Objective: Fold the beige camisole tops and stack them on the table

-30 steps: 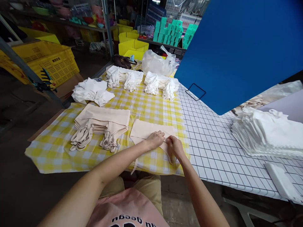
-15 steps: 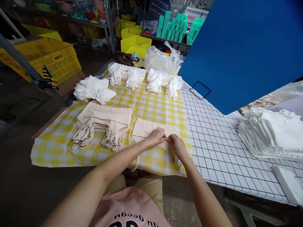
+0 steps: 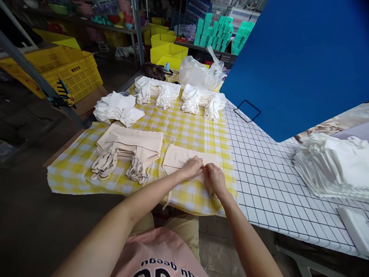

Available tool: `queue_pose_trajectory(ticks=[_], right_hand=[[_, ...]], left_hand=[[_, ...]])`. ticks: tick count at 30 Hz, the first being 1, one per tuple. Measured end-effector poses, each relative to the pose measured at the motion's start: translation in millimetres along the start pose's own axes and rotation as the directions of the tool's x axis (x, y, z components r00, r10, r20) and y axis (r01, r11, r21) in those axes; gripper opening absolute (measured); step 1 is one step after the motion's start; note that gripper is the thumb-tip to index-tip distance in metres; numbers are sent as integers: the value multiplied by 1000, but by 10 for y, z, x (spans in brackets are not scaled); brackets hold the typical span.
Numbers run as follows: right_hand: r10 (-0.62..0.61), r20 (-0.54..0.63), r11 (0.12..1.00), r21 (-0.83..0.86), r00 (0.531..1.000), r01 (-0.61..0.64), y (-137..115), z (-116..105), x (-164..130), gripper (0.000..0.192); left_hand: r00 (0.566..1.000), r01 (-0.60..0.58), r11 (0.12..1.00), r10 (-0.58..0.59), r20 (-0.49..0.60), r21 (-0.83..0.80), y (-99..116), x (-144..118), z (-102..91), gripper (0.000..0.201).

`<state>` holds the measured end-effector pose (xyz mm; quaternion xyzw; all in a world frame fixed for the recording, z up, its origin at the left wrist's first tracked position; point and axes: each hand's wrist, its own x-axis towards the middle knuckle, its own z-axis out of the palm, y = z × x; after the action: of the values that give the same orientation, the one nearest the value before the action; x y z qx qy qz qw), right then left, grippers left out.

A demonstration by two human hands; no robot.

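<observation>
A beige camisole top (image 3: 175, 156) lies flat on the yellow checked cloth (image 3: 72, 177), one strap hanging toward the table's front edge. My left hand (image 3: 193, 167) rests over its middle, fingers pinched on the fabric. Close beside it, my right hand (image 3: 215, 177) is also closed on the top, near its right side. The fingertips of both hands almost meet, and the bit of fabric between them is too small to make out. Left of this top sits a stack of matching beige camisole tops (image 3: 131, 140), straps gathered in two bunches toward me.
Two stacks of white strapped tops (image 3: 157, 90) and a clear plastic bag (image 3: 198, 73) lie farther back. A loose white heap (image 3: 117, 107) is at left. A large blue board (image 3: 288, 69) overhangs the right side, near a white fabric pile (image 3: 331, 165). A metal post (image 3: 37, 77) stands left.
The view has shifted slightly, so the table appears a little farther right. Both hands stay on the beige camisole top, with their fingertips slightly closer together.
</observation>
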<state>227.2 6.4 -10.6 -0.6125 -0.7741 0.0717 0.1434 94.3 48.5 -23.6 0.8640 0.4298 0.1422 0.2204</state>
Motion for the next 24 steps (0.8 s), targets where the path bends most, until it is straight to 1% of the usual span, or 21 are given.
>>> queue_pose_trajectory(ticks=[3,7,13,16,19,22,24], right_hand=[[6,-44,1000,12,999,-6,-39,37,-22,17],[69,-105,996,62,992,-62,-73,101,-52,20],[167,-139,964,231,976,-132,-82,130,-71,21],[267,-132,911,357,955,-205,-80,127,-78,23],[362,-86,834,474,928,-282,-79,73,-96,28],[395,-29,769,558,918,-313,-78,-99,-171,30],[402,20,682,661,915,-314,-76,-267,-281,31]], left_hand=[[1000,23,999,-22,-7,24,14,-3,34,17],[999,45,998,-44,-22,42,30,-17,79,16],[998,57,998,-56,-21,29,42,-25,55,15],[999,51,999,-50,-20,14,47,-25,28,14],[999,48,999,-48,-24,0,53,-26,15,13],[998,47,999,-47,-33,-13,53,-48,3,16],[999,34,999,-35,-39,-19,44,-94,-9,16]])
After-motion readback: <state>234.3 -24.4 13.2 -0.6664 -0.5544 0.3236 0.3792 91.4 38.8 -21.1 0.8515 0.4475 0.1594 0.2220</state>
